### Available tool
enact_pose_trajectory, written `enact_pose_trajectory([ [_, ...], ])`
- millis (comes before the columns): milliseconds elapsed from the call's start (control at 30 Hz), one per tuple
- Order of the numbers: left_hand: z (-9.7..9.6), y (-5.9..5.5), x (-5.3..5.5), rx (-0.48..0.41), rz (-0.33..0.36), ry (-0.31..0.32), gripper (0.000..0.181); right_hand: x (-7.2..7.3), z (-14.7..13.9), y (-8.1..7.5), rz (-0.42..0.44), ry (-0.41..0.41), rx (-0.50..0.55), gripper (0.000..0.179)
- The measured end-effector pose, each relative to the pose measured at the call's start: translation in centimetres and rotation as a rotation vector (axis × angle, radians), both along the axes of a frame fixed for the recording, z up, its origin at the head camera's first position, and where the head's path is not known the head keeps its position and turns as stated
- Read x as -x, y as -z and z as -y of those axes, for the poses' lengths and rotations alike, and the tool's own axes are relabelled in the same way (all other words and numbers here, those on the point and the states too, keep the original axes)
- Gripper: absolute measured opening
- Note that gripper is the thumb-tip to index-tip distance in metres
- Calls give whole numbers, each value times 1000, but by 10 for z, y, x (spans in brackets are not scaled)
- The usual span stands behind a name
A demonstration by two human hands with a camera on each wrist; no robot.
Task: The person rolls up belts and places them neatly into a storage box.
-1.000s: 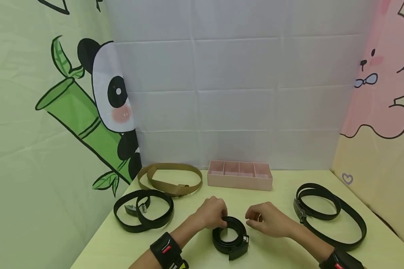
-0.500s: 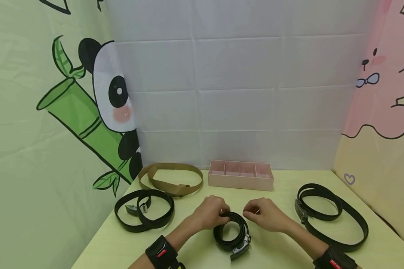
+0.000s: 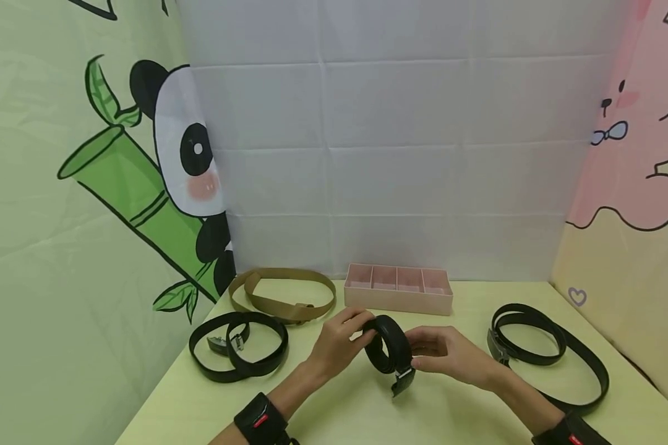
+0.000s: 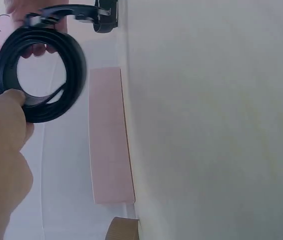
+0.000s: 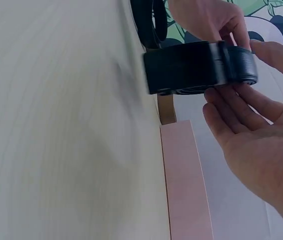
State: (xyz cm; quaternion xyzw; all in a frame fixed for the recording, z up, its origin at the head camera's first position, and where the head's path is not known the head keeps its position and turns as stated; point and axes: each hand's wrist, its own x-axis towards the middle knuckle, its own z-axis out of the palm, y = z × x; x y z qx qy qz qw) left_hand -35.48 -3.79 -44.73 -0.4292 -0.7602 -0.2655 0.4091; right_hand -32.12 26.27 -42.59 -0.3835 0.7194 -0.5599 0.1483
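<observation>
A black belt (image 3: 396, 341), rolled into a coil with its buckle (image 3: 404, 374) hanging at the lower right, is held up over the table between both hands. My left hand (image 3: 339, 343) pinches the coil's left side, thumb inside the ring in the left wrist view. On the opposite side is my right hand (image 3: 451, 355); in the right wrist view its thumb lies on one face of the coiled belt (image 5: 201, 67) and its fingers (image 5: 231, 110) curl around the other.
Two loosely looped black belts lie on the table, one left (image 3: 256, 374) and one right (image 3: 584, 371). Behind the left one is a tan belt (image 3: 297, 315). A pink four-slot box (image 3: 398, 301) stands at the back by the white backdrop (image 3: 389, 154).
The left hand has lifted the coiled belt off the table and tipped it upright. The right hand, apart from it before, has come against its right side.
</observation>
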Motion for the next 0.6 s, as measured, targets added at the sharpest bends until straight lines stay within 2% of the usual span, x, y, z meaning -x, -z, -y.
enact_pose_trajectory([
  [100, -2, -2, 5, -66, -53, 13, 35, -2, 3, -1, -28, -21, 23, 46],
  [200, -5, -3, 7, -130, -74, 39, 39, -3, 4, -3, -54, -40, 48, 48],
  [300, -8, -5, 7, -198, -33, 80, 38, -2, 4, -4, -57, -62, 87, 46],
  [433, -12, -7, 6, -279, 46, 138, 31, 0, 3, -4, -16, -83, 141, 43],
  [600, -18, -10, 5, -314, 96, 136, 24, 1, 5, -1, -30, -40, 180, 40],
])
